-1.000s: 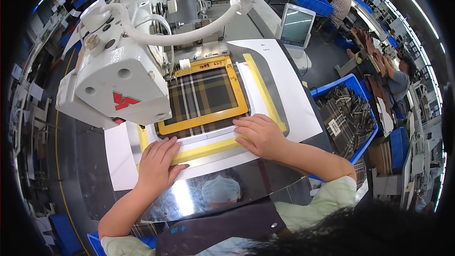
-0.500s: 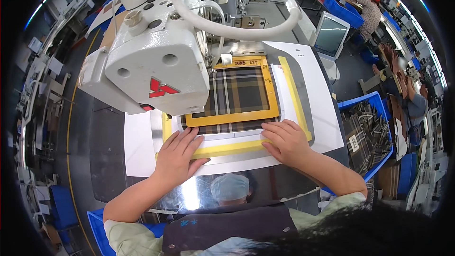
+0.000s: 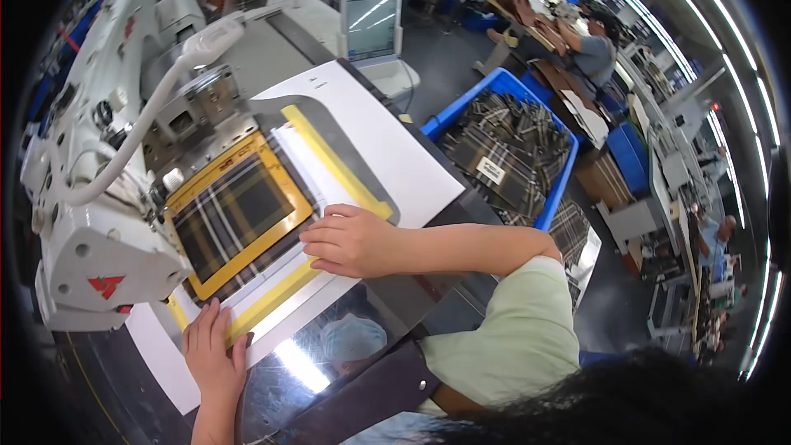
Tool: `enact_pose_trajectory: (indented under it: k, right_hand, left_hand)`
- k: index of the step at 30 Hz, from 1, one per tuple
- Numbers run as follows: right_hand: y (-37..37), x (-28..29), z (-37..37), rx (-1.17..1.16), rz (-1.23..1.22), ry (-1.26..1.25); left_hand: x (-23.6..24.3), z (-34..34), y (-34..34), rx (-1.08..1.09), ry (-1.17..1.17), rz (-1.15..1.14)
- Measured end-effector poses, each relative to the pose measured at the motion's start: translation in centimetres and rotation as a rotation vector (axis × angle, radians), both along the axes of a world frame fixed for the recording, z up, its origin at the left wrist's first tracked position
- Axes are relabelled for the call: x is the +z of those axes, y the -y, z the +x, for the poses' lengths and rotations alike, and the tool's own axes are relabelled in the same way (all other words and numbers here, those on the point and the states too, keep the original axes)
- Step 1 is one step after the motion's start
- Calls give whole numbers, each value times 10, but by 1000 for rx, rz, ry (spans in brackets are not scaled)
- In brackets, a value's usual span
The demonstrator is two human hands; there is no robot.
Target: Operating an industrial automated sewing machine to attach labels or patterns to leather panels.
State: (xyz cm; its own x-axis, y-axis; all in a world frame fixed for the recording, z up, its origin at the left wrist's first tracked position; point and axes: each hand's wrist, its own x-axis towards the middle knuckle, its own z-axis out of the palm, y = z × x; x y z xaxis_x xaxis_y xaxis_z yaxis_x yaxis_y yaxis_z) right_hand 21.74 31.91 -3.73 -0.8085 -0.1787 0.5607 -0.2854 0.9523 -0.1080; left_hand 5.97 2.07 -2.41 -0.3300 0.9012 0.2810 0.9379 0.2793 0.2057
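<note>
Head view | white sewing machine (image 3: 103,255) at our left | blue crate (image 3: 563,184) of plaid pieces (image 3: 511,132) to our right | plaid cloth (image 3: 235,216) beneath the yellow frame (image 3: 252,251), beside the sewing machine | our right hand (image 3: 350,241) and left hand (image 3: 214,356), both laid unclenched by the frame's near corners

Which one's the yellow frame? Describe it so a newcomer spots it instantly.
Find the big white machine head at the picture's left. Just right of it lies dark plaid fabric, with the yellow frame bordering it on top. It's a deeper-yellow rectangle around an open window; the neighbouring paler yellow strips are just straight bands.
</note>
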Motion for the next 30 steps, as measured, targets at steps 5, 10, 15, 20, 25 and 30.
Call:
enact_pose_trajectory:
  k: [5, 10, 15, 20, 25, 30]
  right_hand:
    - [-87, 20, 45, -615, -300, -84]
    - [-217, -28, 177, -1373, -218, 367]
    - [-242, -55, 232, -1416, -332, 279]
    - [-243, -55, 226, -1349, -338, 279]
    - [-233, -54, 225, -1274, -259, 150]
    - [-227, -53, 228, -1343, -188, 253]
  left_hand:
    - [-6, 0, 1, -30, -13, -5]
    - [-5, 2, -1, -23, -4, 4]
    - [-4, 3, -3, -28, 2, 14]
    - [-13, -6, -1, -60, -40, 20]
    - [-15, -6, 0, -30, -30, 1]
    - [-11, -2, -1, -25, -17, -10]
